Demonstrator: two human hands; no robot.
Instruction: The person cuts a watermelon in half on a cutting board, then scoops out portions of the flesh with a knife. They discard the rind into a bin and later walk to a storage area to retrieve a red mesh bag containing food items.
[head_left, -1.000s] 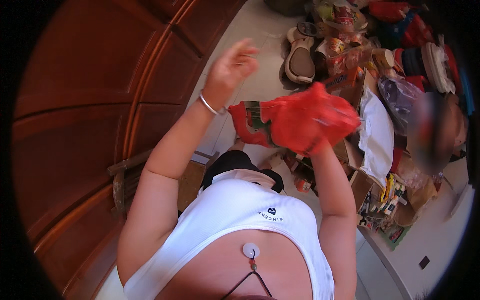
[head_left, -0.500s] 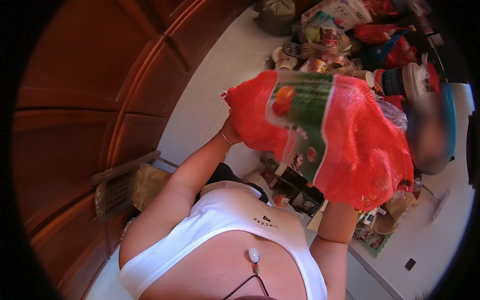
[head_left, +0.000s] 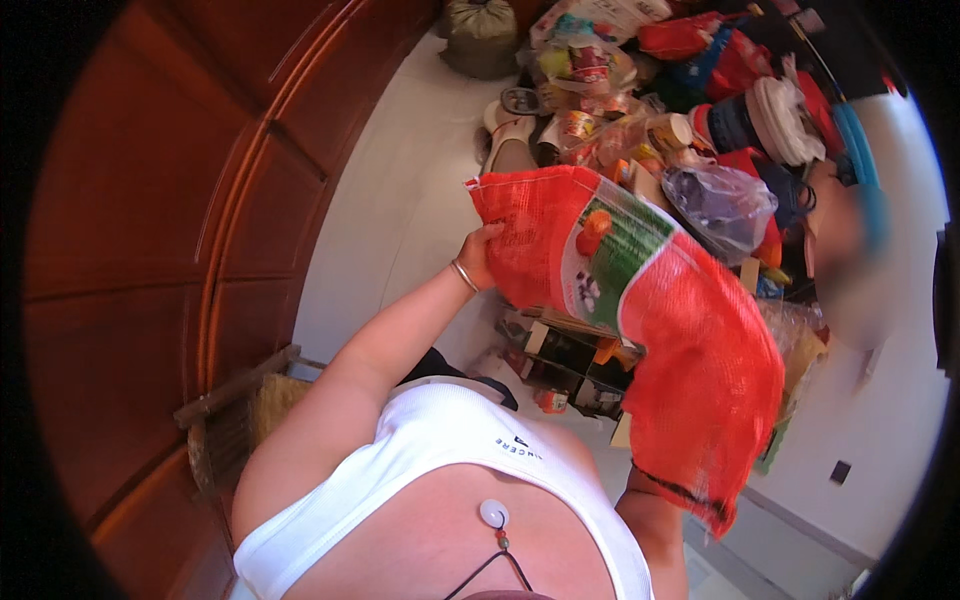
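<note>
Hands hold a red mesh sack (head_left: 650, 330) spread at picture centre, left hand (head_left: 480, 258) pinching its edge at nine o'clock, right hand hidden behind the hem at five o'clock, grip unclear; it looks light, floppy, best gripped at corners.

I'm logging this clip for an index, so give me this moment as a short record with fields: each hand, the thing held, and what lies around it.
left hand: grips the upper edge of the red mesh sack
right hand: hidden behind the sack's lower part; grip cannot be told
held thing: red mesh sack with a green and white label, spread open in front of the person
below: floor clutter of bags, packets and sandals
left side: brown wooden panelling
</note>
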